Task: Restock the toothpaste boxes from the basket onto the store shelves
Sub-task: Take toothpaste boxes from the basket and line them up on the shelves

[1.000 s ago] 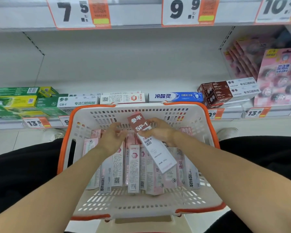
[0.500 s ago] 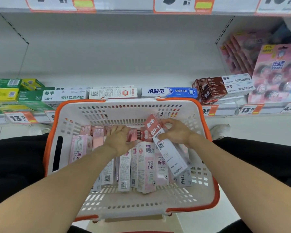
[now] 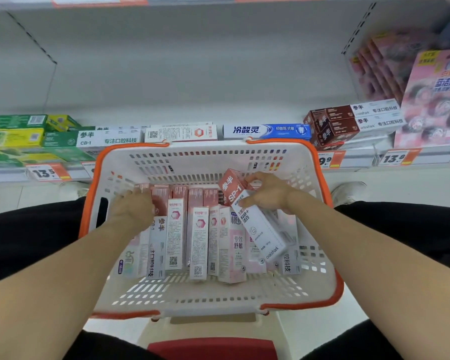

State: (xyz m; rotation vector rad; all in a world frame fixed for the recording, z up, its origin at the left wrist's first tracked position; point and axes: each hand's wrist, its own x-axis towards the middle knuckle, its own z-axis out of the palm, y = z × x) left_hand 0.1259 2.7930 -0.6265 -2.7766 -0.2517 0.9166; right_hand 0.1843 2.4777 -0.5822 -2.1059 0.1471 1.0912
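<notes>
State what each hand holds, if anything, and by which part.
The right hand grips the SP-1 toothpaste box near its red upper end. The left hand rests on boxes in the basket; whether it grips one cannot be told.

Shelf point(image 3: 192, 110) deck at upper centre is bare behind one front row of boxes point(image 3: 182, 132); access from above is open. Upper right is blocked by pink packs point(image 3: 431, 100). Basket point(image 3: 213, 294) near end is bare; far half is packed with toothpaste boxes point(image 3: 200, 240).

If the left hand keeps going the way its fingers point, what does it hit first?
Probably the far wall of the basket. The left hand rests on the pink boxes, fingers aimed away from the person; depth is unclear.
</notes>
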